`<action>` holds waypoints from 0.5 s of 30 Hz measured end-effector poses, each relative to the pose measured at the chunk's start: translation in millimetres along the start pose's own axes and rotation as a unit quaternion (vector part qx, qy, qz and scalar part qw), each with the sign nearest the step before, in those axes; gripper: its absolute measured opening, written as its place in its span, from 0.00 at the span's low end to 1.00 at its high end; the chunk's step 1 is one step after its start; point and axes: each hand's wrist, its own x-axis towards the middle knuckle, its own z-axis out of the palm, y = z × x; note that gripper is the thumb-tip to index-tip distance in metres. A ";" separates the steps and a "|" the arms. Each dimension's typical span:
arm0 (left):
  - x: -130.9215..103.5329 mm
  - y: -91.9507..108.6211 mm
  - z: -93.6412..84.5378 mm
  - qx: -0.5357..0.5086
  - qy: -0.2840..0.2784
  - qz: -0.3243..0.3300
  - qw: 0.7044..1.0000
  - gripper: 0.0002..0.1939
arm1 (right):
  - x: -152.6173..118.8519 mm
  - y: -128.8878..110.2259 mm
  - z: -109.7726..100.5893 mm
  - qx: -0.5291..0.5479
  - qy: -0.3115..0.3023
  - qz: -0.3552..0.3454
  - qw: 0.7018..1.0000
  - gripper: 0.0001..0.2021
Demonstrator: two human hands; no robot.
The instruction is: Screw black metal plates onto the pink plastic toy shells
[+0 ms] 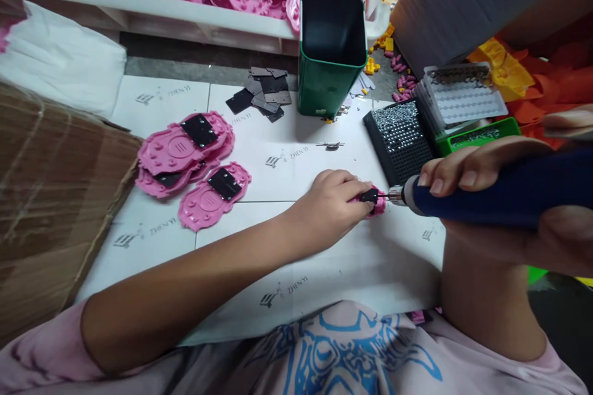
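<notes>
My right hand is wrapped round a blue electric screwdriver, held almost level. Its bit reaches a black plate on a pink plastic part. Over that part lies my left hand, its fingers closed on it against the white table covering and hiding most of it. To the left, several similar pink plastic parts with black plates screwed on rest on the covering, some of them stacked.
Loose dark plates lie beside a green bin. A black screw tray and a green box of screws stand at the right. A cardboard box borders the left; a white crate of pink parts runs along the back.
</notes>
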 end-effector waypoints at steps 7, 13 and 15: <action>-0.3 -1.1 -1.0 -0.010 -0.017 -0.013 1.000 0.13 | 14.2 -9.4 14.7 0.023 0.014 0.023 0.999 0.10; -4.0 -1.1 -9.3 -0.004 -0.023 -0.012 1.000 0.14 | 32.0 -11.3 -4.5 0.053 0.104 -0.044 0.992 0.15; -5.3 -1.7 -10.7 -0.011 -0.029 -0.008 0.999 0.14 | 43.4 -8.3 -9.6 0.015 0.207 -0.115 0.971 0.12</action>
